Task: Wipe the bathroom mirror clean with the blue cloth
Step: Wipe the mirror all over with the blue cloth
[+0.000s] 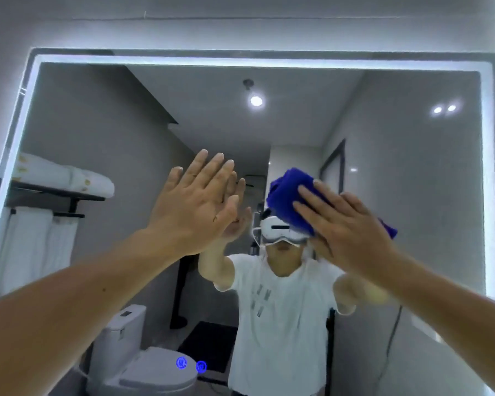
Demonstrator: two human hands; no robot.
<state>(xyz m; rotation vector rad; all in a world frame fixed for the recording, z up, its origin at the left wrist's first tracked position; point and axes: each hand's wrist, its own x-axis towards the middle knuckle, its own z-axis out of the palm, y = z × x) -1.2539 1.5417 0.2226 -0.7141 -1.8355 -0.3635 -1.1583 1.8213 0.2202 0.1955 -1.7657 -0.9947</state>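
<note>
A large wall mirror (pixel 412 172) with a lit white border fills the view. My right hand (pixel 346 227) presses a bunched blue cloth (pixel 286 192) flat against the glass near the middle, fingers straight and spread over it. My left hand (pixel 195 201) is raised to the left of the cloth, palm toward the glass, fingers straight and together; it seems to touch the mirror, meeting its own reflection. Part of the cloth sticks out at the right of my right hand.
Two blue lit touch buttons (pixel 191 364) glow low on the mirror glass. The reflection shows a person in a white shirt, a toilet (pixel 152 370), and a towel rack (pixel 55 192) with white towels at the left.
</note>
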